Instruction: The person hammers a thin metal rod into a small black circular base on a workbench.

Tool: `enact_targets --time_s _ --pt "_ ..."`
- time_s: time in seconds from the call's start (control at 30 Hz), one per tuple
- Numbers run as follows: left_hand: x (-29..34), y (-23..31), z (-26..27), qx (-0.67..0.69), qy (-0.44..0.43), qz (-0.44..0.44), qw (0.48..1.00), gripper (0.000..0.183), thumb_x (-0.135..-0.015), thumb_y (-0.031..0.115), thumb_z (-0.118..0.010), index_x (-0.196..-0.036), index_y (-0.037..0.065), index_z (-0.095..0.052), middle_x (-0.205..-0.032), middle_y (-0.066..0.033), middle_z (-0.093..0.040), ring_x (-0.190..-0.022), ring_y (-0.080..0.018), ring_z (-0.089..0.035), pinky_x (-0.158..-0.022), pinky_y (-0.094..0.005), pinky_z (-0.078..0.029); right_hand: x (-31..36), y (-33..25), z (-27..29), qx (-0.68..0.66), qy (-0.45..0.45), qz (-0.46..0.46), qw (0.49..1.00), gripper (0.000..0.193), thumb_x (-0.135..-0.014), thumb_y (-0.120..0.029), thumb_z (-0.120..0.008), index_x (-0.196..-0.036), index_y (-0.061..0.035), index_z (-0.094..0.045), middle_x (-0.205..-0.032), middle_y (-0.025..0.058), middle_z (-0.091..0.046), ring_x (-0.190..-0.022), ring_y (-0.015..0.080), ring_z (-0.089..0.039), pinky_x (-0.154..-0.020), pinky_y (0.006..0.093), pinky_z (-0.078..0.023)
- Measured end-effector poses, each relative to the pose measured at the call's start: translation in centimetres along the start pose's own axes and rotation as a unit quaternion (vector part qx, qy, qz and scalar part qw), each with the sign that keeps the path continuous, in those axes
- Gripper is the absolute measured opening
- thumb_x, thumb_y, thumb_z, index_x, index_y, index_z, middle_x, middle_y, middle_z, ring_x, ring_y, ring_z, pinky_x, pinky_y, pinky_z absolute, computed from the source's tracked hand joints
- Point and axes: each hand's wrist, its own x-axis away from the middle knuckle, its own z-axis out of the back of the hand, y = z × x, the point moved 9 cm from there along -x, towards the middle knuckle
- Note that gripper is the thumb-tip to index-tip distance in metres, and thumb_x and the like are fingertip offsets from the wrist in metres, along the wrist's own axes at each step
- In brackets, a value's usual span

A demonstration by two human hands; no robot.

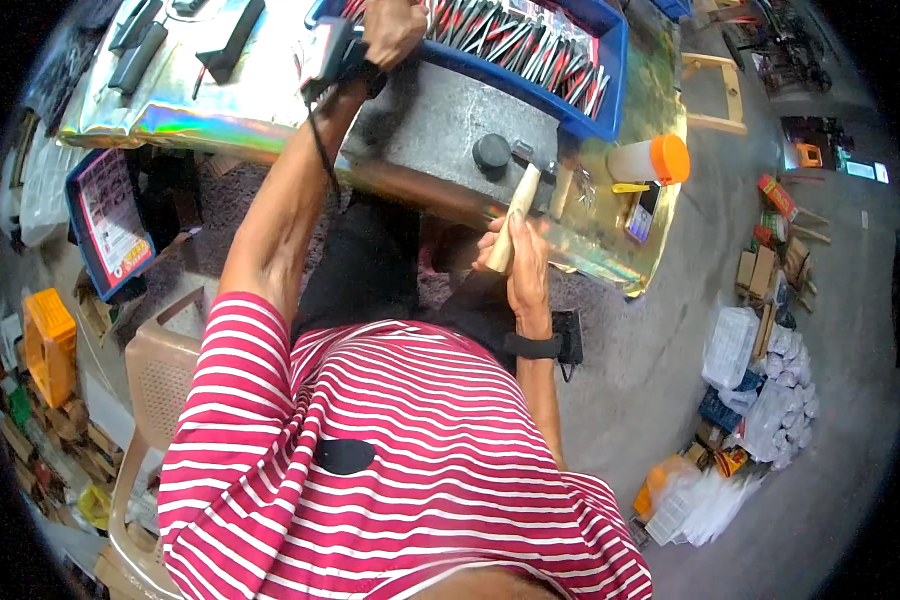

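Note:
My right hand (528, 262) is wrapped round the pale wooden handle of a hammer (523, 192). Its small dark head rests on or just over the grey metal plate (425, 125), next to a black round block (491, 155). At the top edge of the view, my left hand (394, 32) reaches to the near left side of a blue bin (530, 92). Its fingers are curled, and what they may hold is hidden. Inside the bin lie many thin red, black and silver pieces (510, 38). A dark device is strapped at each wrist.
Black box-shaped parts (140, 58) lie on the shiny foil-covered table at left. A jar with an orange lid (670, 160) and small loose metal pieces stand right of the hammer. A plastic chair (165, 375) is at my left; bags and boxes (760, 400) lie on the floor right.

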Motion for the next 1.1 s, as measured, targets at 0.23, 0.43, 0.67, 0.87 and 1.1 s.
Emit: enact_targets --time_s 0.23,0.43,0.67,0.87,1.1 --pt "6.7 -4.7 7.5 0.155 0.054 0.157 0.974 0.019 -0.077 0.009 -0.051 -0.092 -0.003 -0.054 -0.066 -0.0084 -0.057 -0.051 -0.0083 -0.052 -0.043 -0.0192 -0.043 -0.1 0.7 0.6 0.004 0.009 0.003 1.000 0.036 -0.087 -0.035 -0.037 -0.085 -0.0002 -0.047 -0.063 0.0082 -0.053 -0.050 0.0129 -0.052 -0.046 0.0247 -0.048" --pt "11.4 -9.8 11.2 0.077 0.057 0.259 0.961 0.020 -0.068 0.006 -0.048 -0.084 -0.004 -0.057 -0.075 -0.0136 -0.059 -0.064 -0.0162 -0.055 -0.059 -0.0286 -0.047 -0.1 0.8 1.2 0.002 0.028 -0.007 1.000 0.040 -0.086 -0.038 -0.038 -0.084 0.0005 -0.049 -0.063 0.0084 -0.053 -0.050 0.0139 -0.052 -0.045 0.0259 -0.048" --pt "10.6 -10.3 9.7 -0.107 0.018 0.244 0.964 0.021 -0.069 0.015 -0.055 -0.084 0.000 -0.057 -0.074 -0.0136 -0.060 -0.067 -0.0207 -0.059 -0.061 -0.0302 -0.046 -0.3 0.4 1.2 0.027 0.017 0.014 0.999 0.043 -0.085 -0.040 -0.036 -0.085 0.0009 -0.048 -0.063 0.0101 -0.053 -0.052 0.0151 -0.053 -0.047 0.0284 -0.049" --pt "8.4 -8.9 9.1 -0.203 -0.003 0.191 0.960 0.025 -0.068 0.018 -0.058 -0.085 0.002 -0.054 -0.070 -0.0157 -0.059 -0.067 -0.0281 -0.059 -0.061 -0.0365 -0.045 -0.2 1.1 2.8 0.014 0.056 0.013 0.998 0.039 -0.085 -0.038 -0.040 -0.086 0.0000 -0.049 -0.065 0.0094 -0.054 -0.056 0.0154 -0.055 -0.046 0.0290 -0.050" --pt "8.3 -10.9 9.1 -0.214 0.010 0.182 0.960 0.024 -0.065 0.016 -0.059 -0.084 0.004 -0.054 -0.072 -0.0152 -0.059 -0.068 -0.0292 -0.058 -0.061 -0.0370 -0.045 0.6 1.5 3.5 0.000 0.062 0.003 0.998 0.033 -0.085 -0.033 -0.041 -0.089 -0.0013 -0.049 -0.071 0.0078 -0.054 -0.058 0.0148 -0.056 -0.046 0.0290 -0.051"
